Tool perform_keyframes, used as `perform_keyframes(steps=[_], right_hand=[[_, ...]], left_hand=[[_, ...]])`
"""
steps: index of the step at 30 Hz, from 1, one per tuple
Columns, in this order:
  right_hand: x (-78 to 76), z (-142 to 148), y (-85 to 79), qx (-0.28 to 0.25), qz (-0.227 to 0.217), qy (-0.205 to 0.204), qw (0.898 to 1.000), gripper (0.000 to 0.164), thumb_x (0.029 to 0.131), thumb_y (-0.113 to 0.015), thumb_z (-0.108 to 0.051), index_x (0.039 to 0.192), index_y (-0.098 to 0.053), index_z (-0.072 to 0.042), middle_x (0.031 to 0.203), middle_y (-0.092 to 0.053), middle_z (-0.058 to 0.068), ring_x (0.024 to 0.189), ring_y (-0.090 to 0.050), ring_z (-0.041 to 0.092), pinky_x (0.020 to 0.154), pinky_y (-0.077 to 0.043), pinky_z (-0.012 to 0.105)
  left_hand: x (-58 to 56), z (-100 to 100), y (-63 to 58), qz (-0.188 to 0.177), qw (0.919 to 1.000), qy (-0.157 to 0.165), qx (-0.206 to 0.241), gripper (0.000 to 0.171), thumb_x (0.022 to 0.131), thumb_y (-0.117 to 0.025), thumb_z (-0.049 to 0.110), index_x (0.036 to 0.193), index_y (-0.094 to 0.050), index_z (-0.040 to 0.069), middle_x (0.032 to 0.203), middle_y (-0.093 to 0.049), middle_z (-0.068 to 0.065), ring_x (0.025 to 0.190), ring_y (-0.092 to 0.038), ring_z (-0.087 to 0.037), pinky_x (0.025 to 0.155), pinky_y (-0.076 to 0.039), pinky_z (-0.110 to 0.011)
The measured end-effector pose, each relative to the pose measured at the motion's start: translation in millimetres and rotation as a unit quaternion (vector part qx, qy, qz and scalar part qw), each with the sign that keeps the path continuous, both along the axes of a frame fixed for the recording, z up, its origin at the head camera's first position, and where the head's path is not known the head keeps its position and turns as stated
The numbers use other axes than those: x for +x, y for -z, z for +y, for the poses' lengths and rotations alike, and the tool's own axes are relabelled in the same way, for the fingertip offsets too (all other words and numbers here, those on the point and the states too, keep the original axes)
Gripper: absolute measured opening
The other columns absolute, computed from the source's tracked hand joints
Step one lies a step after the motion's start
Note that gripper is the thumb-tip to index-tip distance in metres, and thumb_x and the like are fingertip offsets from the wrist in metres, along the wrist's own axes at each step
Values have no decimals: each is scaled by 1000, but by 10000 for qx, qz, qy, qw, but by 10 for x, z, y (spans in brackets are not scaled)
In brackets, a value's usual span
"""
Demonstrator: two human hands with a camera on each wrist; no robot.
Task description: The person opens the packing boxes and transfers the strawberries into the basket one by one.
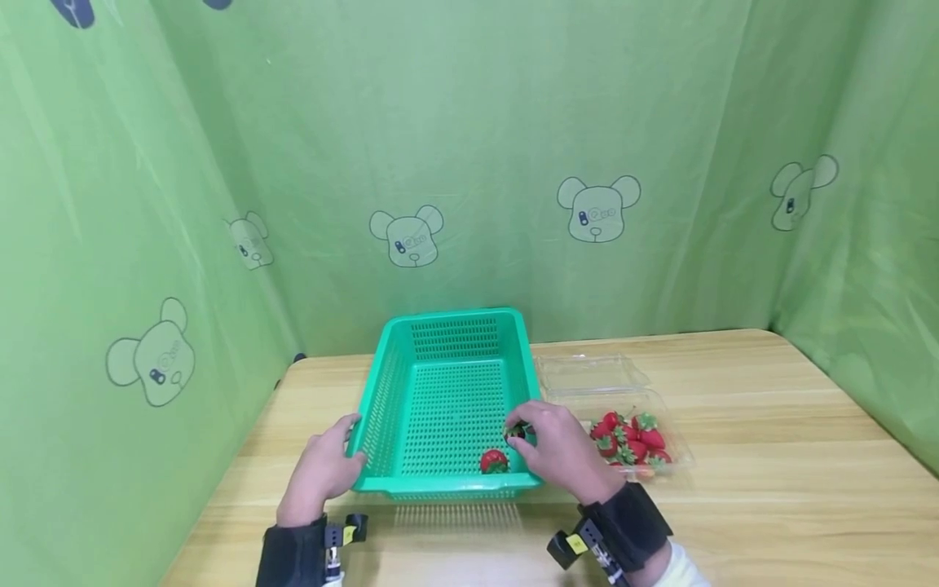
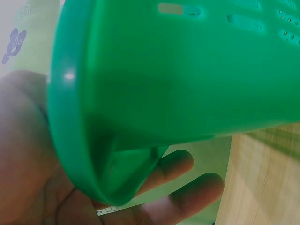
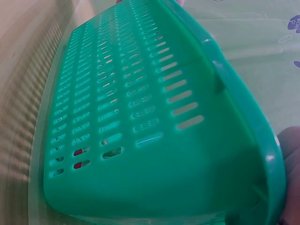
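Note:
A green plastic basket [image 1: 455,484] with slotted walls stands before me in the head view. At its front-left corner my left hand [image 1: 323,469] holds the rim; in the left wrist view, fingers [image 2: 199,192] reach out beneath the lip. My right hand [image 1: 561,444] bends over the front-right corner and pinches a strawberry [image 1: 516,432], mostly hidden by the fingers, inside the basket. Another strawberry [image 1: 494,461] lies on the basket floor close by. The right wrist view has mainly the basket's outer wall [image 3: 197,164], with red glimpsed through its slots.
An opened clear plastic box [image 1: 678,456] with several strawberries [image 1: 632,440] sits to the right of the basket, its lid [image 1: 590,373] folded back. All stands on a wooden table [image 1: 792,456]. Green curtains [image 1: 499,147] with bear prints enclose the back and sides.

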State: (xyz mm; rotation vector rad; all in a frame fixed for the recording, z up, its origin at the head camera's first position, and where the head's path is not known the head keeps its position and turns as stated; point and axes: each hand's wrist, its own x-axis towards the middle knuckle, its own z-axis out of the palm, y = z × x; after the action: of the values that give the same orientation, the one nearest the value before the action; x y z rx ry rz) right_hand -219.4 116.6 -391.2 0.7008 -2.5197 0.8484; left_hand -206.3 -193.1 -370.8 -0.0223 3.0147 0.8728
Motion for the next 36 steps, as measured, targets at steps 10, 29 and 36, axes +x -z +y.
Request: perform_keyframes(steps=[10,29,36], right_hand=[[24,5,-25,-111,-104,-5,9999,21,74,-76,-1,93,-70,-8,94,-71,6,81,-65,18,70,-57,35],[-1,102,-62,-304,8,110,9995,15,78,-74,-4,92,-69,-6,88,-68,7,75,-61,18,65,-55,33],[-17,144,-81,-375,81,119,9992,12,80,-72,-5,91,-69,-6,86,-67,5,74,-59,18,64,-55,36]], left_hand=[[5,0,10,11,10000,12,16,57,88,-56,8,142,-37,1,131,-53,-29,114,-52,-42,88,-45,-57],[6,-1,2,-32,10000,17,38,58,88,-55,8,142,-35,1,132,-53,-29,115,-50,-44,88,-45,-58],[-4,-15,28,-6,10000,46,-6,58,88,-56,9,142,-35,1,131,-53,-29,115,-51,-44,86,-46,-56]])
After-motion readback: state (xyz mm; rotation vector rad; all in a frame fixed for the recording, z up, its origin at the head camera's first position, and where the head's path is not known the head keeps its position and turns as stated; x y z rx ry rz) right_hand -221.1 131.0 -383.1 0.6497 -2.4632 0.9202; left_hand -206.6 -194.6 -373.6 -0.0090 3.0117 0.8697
